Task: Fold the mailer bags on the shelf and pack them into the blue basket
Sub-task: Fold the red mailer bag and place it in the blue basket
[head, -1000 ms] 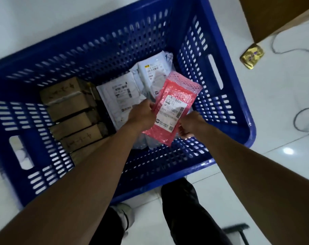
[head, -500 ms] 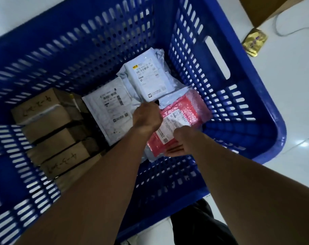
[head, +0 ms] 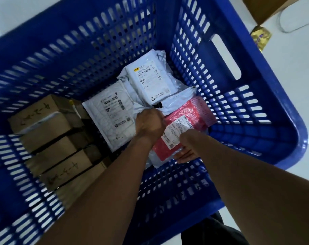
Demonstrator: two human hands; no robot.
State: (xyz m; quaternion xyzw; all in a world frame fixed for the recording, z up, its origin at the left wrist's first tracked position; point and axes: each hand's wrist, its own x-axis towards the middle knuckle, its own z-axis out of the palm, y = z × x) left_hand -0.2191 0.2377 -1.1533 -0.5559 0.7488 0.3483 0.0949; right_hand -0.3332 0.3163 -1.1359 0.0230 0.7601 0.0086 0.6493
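Observation:
A red bubble mailer bag [head: 189, 119] with a white label lies low in the blue basket [head: 256, 96], on top of a grey mailer. My left hand [head: 150, 124] grips its left edge with closed fingers. My right hand [head: 185, 152] holds its near end from below, fingers partly hidden under the bag. Two white mailer bags lie beside it: one [head: 113, 117] to the left and one [head: 150, 80] further back.
Several brown cardboard boxes [head: 49, 138] fill the basket's left side. A gold packet [head: 260, 38] and a cable lie on the white floor at the upper right. A dark trouser leg shows below the basket.
Both hands have lowered the red mailer bag from above the basket down onto the parcels at its bottom right. The view has moved closer to the basket.

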